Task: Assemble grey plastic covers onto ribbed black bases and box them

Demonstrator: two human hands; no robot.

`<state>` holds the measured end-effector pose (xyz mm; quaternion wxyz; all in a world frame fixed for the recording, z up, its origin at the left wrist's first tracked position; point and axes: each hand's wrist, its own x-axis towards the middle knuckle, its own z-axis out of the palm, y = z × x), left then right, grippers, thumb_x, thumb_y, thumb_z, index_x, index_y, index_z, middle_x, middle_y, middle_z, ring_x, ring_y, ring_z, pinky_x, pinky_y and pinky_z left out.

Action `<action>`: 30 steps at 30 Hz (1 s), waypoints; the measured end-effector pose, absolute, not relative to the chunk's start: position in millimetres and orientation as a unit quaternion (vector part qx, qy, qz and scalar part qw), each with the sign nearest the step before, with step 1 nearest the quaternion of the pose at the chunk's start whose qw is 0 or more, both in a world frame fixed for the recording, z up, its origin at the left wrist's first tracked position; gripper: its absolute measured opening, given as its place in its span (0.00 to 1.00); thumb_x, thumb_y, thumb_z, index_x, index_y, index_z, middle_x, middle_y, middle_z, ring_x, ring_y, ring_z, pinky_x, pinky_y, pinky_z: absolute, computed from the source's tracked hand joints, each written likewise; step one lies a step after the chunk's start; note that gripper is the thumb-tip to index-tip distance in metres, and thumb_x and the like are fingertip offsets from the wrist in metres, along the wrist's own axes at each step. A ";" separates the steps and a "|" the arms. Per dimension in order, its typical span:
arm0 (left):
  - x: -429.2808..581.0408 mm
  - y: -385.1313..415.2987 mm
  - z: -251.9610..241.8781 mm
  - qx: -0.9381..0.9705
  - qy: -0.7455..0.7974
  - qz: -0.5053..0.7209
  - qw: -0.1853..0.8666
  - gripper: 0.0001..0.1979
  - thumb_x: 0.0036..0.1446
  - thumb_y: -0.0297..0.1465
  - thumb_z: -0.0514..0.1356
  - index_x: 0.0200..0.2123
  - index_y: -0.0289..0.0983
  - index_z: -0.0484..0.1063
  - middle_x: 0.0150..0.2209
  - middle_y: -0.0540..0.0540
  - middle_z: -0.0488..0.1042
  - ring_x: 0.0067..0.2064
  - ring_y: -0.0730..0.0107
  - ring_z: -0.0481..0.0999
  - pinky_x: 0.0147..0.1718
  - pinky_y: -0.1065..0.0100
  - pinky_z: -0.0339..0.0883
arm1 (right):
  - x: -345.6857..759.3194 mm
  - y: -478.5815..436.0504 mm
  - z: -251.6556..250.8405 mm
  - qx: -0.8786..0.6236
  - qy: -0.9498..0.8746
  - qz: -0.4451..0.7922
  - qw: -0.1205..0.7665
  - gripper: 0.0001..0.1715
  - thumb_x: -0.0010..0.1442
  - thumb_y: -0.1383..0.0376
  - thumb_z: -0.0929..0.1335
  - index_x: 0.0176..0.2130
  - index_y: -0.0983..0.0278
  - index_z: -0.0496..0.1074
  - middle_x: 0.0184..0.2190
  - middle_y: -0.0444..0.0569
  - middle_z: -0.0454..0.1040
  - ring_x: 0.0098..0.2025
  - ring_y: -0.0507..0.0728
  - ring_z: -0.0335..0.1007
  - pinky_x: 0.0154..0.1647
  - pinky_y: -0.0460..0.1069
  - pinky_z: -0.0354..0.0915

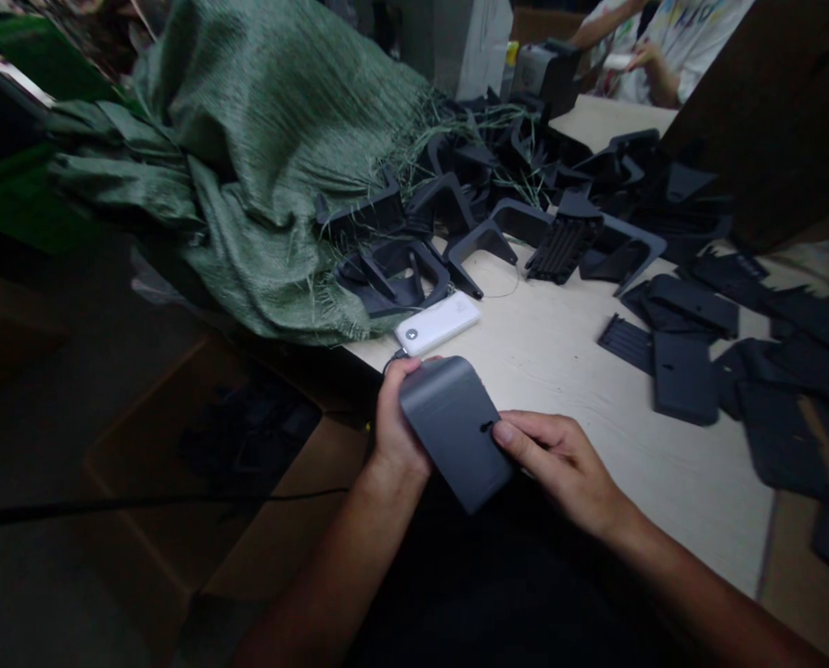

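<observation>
Both my hands hold one dark grey plastic part [456, 427], a flat curved piece with a small slot, at the near edge of a pale wooden table [560, 362]. My left hand [395, 422] is wrapped round its left side, fingers closed under it. On its right side my right hand [560, 464] grips it, with the thumb pressed beside the slot. Just beyond the part lies a white power bank [437, 324] with a cable.
A green woven sack [261, 158] slumps on the table's left, spilling several black plastic brackets [498, 223]. Flat black pieces [685, 371] lie scattered at the right. An open cardboard box [248, 445] stands below left. Another person's hands [637, 56] work at the far end.
</observation>
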<state>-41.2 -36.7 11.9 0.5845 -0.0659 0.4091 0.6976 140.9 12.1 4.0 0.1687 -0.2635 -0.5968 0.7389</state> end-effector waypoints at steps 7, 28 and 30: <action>-48.9 -46.2 -29.7 0.028 0.498 0.717 0.487 0.14 0.57 0.43 0.65 0.33 0.37 0.75 0.28 0.49 0.78 0.28 0.68 0.76 0.29 0.70 0.68 | 151.0 32.3 18.9 -0.320 -0.542 0.755 0.183 0.26 0.67 0.47 0.72 0.29 0.65 0.78 0.25 0.44 0.71 0.28 0.51 0.63 0.30 0.46 0.61; -53.7 -77.8 -12.5 0.213 0.497 0.747 0.387 0.20 0.58 0.46 0.65 0.23 0.38 0.69 0.23 0.51 0.61 0.26 0.70 0.58 0.26 0.67 0.54 | 171.7 41.0 11.6 -0.384 -0.614 0.626 0.288 0.18 0.65 0.50 0.74 0.37 0.61 0.85 0.34 0.50 0.83 0.39 0.58 0.79 0.45 0.50 0.72; -48.5 -81.1 -14.4 0.236 0.508 0.728 0.396 0.18 0.59 0.45 0.66 0.25 0.38 0.73 0.23 0.50 0.63 0.27 0.70 0.59 0.27 0.67 0.55 | 165.9 32.0 10.3 -0.355 -0.558 0.710 0.243 0.21 0.65 0.48 0.74 0.38 0.63 0.85 0.33 0.52 0.83 0.37 0.58 0.79 0.43 0.50 0.73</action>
